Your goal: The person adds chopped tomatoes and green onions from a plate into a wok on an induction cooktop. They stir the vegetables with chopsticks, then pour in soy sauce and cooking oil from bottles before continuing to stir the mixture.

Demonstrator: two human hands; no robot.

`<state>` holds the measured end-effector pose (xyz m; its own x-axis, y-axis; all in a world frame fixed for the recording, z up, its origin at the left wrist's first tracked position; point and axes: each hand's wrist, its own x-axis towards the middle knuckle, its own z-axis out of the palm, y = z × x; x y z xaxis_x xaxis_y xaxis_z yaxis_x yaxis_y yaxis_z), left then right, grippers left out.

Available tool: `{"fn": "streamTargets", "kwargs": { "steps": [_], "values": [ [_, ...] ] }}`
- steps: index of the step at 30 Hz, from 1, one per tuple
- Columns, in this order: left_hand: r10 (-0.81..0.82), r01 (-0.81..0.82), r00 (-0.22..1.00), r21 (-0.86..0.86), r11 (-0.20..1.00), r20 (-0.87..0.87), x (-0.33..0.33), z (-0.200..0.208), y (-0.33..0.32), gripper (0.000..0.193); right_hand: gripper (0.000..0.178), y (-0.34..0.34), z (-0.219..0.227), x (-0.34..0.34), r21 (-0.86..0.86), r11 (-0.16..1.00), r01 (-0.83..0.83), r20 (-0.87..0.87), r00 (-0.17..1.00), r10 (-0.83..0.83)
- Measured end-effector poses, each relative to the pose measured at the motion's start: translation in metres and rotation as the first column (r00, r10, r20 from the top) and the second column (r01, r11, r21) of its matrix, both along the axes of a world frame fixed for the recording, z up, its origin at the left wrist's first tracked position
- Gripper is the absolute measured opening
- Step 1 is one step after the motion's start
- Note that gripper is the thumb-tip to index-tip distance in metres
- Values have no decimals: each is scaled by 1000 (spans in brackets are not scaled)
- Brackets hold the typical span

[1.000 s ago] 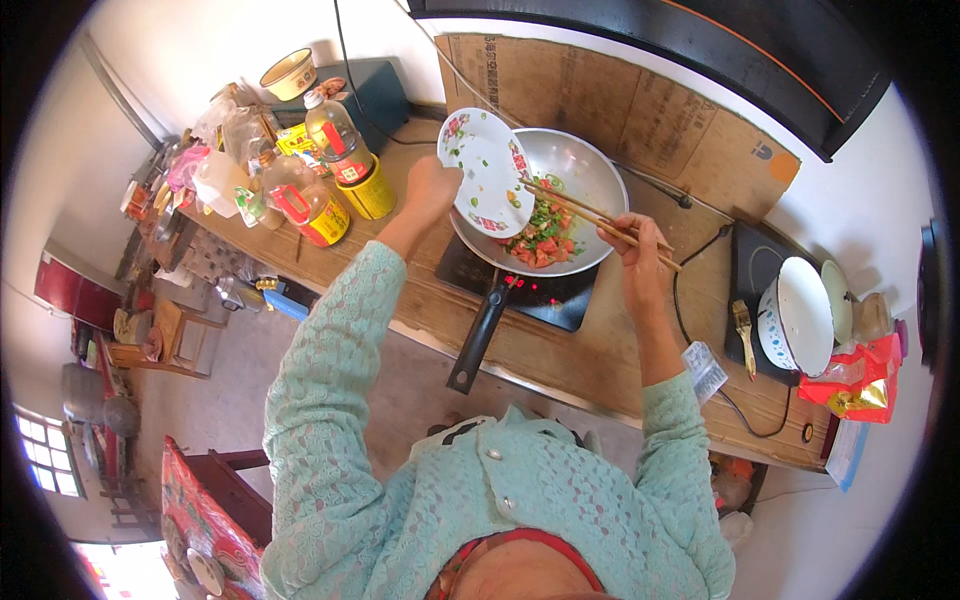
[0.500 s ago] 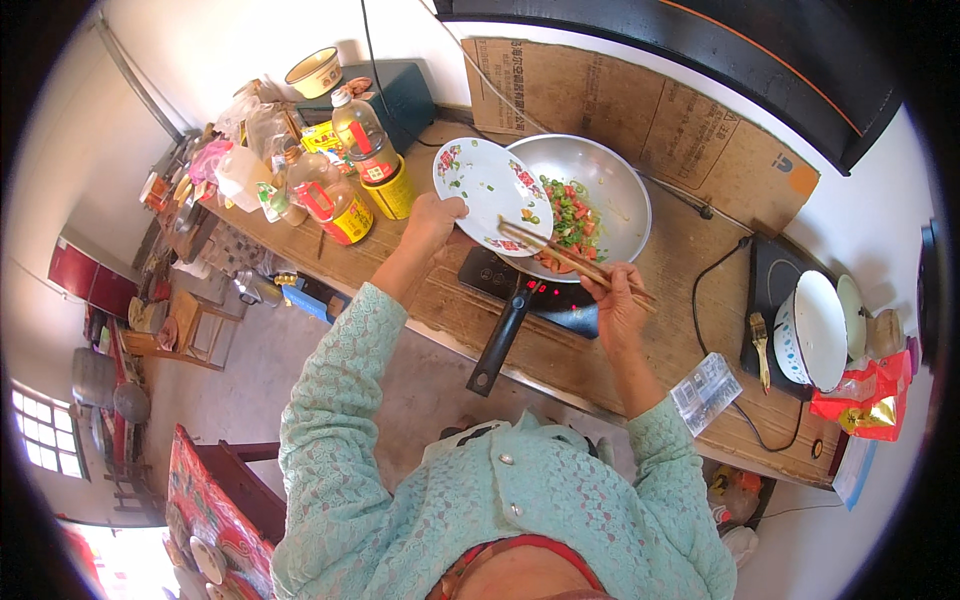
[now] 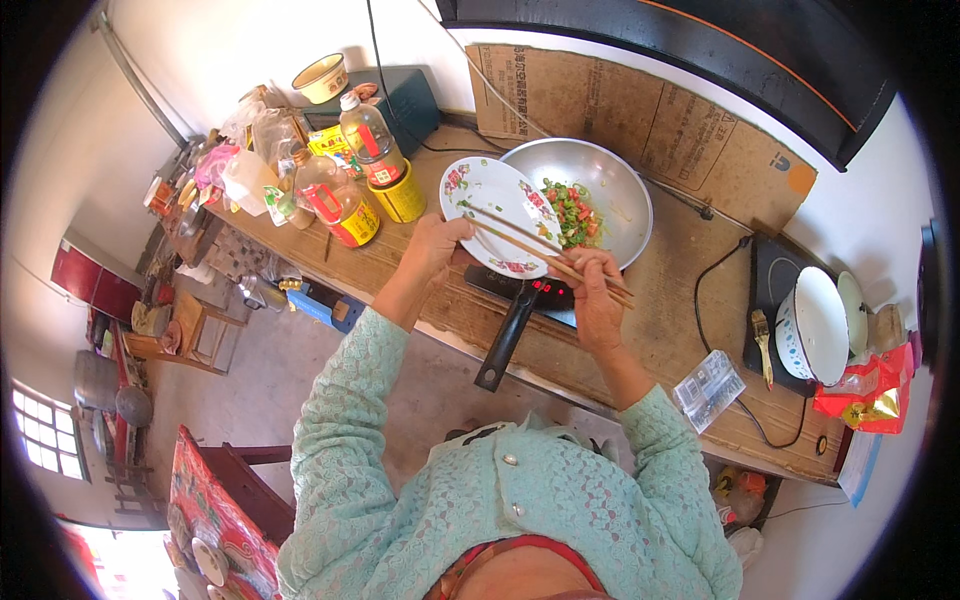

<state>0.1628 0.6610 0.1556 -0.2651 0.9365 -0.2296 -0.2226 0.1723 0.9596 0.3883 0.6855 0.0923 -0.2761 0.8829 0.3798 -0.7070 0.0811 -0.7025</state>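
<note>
My left hand (image 3: 436,243) grips the left rim of a white plate (image 3: 498,207) with red flower patterns, tilted over the pan. A few green bits cling to the plate. In my right hand (image 3: 598,300) is a pair of wooden chopsticks (image 3: 525,243), their tips on the plate's left part. Chopped green and red vegetables (image 3: 574,215) lie in the wide silver frying pan (image 3: 625,190), partly hidden by the plate. The pan's black handle (image 3: 507,335) points toward me. Beneath the pan sits a black induction cooker (image 3: 487,287) with lit red digits.
Sauce bottles (image 3: 338,200) and a yellow tin (image 3: 398,195) stand to the left. A second cooktop (image 3: 772,275) at the right bears a white enamel basin (image 3: 815,325) and a brush (image 3: 763,345). Cardboard (image 3: 640,120) leans on the wall; a black cord (image 3: 697,300) crosses the wooden counter.
The chopsticks' tips have moved left across the plate, from its right side near the vegetables. My right hand has shifted left and slightly down; the plate sits a little lower.
</note>
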Motion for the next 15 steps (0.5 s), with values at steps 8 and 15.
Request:
{"fn": "streamTargets", "kwargs": {
  "steps": [8, 15],
  "values": [
    [3, -4, 1000, 29, 1000, 19, 2, -5, -15, 33, 18, 19, -16, 11, -61, 991, 116, 43, 993, -113],
    [-40, 39, 999, 23, 999, 2, 13, -2, -19, 36, 22, 3, 0, -22, -59, 993, 104, -18, 994, -105]
  ]
}}
